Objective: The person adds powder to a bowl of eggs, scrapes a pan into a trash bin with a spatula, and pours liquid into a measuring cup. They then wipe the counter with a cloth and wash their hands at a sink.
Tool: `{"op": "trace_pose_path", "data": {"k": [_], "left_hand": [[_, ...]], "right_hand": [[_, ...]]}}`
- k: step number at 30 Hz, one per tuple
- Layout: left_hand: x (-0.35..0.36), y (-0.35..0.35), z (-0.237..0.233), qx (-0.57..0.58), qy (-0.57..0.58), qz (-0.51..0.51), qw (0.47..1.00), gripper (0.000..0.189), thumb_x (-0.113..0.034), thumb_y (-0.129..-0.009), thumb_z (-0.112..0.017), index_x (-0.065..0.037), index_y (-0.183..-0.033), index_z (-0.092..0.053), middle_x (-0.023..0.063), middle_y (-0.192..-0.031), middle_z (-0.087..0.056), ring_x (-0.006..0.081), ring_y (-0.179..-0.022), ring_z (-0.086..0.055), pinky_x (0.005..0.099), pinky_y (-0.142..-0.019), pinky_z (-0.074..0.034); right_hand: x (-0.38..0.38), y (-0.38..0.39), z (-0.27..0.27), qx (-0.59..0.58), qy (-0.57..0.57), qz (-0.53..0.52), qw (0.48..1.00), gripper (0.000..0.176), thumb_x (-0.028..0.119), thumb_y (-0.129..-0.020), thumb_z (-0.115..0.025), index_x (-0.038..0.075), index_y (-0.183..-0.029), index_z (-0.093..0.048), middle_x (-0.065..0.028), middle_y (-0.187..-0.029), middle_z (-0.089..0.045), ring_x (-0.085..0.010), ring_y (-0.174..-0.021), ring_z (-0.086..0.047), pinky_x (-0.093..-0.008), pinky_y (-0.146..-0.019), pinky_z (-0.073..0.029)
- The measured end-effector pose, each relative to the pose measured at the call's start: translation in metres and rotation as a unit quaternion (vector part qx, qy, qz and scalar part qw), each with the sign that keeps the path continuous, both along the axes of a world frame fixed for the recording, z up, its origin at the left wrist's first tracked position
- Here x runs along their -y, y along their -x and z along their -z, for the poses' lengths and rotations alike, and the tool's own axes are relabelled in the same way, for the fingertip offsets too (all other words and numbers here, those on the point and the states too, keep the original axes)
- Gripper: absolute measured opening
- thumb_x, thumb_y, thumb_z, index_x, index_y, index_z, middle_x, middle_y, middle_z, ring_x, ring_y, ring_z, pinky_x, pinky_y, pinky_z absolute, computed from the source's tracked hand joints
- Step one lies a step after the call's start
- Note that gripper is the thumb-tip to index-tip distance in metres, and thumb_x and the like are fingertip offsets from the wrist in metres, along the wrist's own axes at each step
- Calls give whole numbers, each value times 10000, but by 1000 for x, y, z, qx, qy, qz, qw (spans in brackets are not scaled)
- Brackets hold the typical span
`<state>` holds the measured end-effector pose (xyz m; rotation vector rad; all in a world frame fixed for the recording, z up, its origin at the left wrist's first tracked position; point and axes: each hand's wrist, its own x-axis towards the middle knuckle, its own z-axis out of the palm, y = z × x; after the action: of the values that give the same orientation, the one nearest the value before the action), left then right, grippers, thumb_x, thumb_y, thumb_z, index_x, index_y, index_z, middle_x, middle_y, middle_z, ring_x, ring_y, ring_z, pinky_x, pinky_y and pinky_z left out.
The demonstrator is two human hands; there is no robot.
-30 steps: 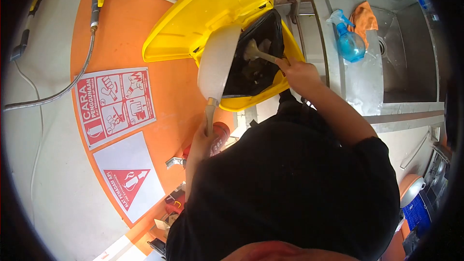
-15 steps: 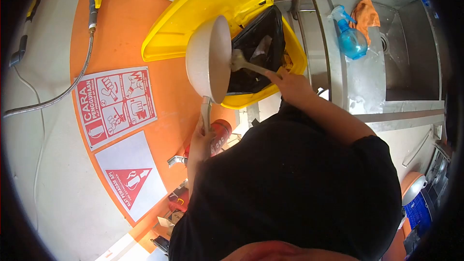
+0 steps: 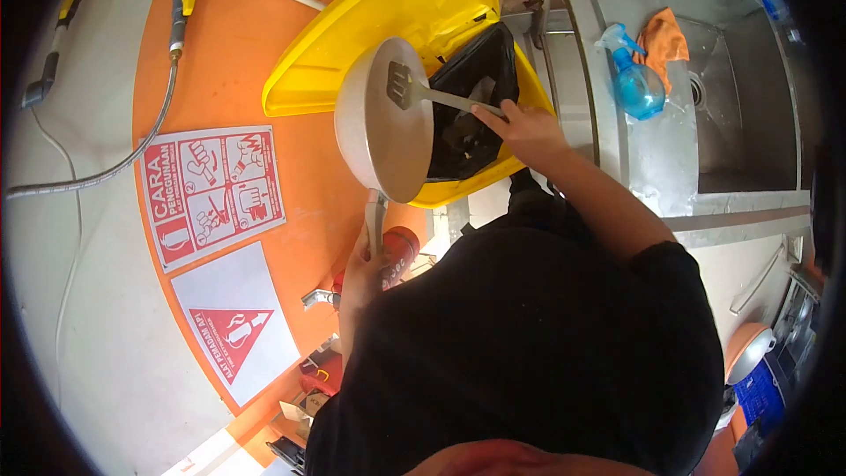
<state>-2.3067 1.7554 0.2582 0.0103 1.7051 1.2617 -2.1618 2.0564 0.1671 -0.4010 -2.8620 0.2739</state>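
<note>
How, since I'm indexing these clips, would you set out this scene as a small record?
left hand: grips pan handle
right hand: holds slotted spatula
yellow bin: lid open, black bag inside
pan: tilted, inside facing the bag
spatula head: before pan's inside, contact unclear
counter: blue spray bottle, orange cloth near sink
wall: sign reading CARA PENGGUNAAN

"CARA PENGGUNAAN", upr sign (image 3: 212,197), "ALAT PEMADAM API", lwr sign (image 3: 240,323) (red tri. (image 3: 227,341))

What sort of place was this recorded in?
Likely a kitchen, perhaps a commercial one, going by the metal sink, the pan and spatula being held, and the posted fire-extinguisher sign.
</note>
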Motion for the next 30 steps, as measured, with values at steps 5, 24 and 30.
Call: {"op": "trace_pose_path", "data": {"k": [5, 24, 30], "left_hand": [[-7, -4, -10, -11, 8, -4, 1000, 703, 51, -710, -506, -61, -1354, -251, -24, -696, -415, 74, -550, -415, 197, -496, -342], [2, -6, -21, -18, -29, 4, 999, 520, -64, -765, -503, -76, -1273, -389, -40, -801, -401, 40, -631, -337, 168, -543, -283], [6, -12, -16, 30, -63, -5, 998, 528, -39, -739, -501, -102, -1254, -409, -48, -805, -390, 36, -630, -359, 168, -529, -283]], "right_hand": [[7, -11, 19, 143, 63, 17, 988, 469, 109, -800, -494, 156, -1263, -430, -113, -930, -510, -260, -791, -588, -361, -617, -501], [18, -14, 34, -131, 392, 107, 904, 419, 143, -905, -422, 219, -1312, -356, -107, -867, -516, -209, -725, -578, -328, -600, -477], [37, 54, 25, -81, 851, 308, 418, 442, 176, -896, -430, 224, -1316, -299, -13, -674, -406, -90, -461, -306, -242, -396, -286]]}}
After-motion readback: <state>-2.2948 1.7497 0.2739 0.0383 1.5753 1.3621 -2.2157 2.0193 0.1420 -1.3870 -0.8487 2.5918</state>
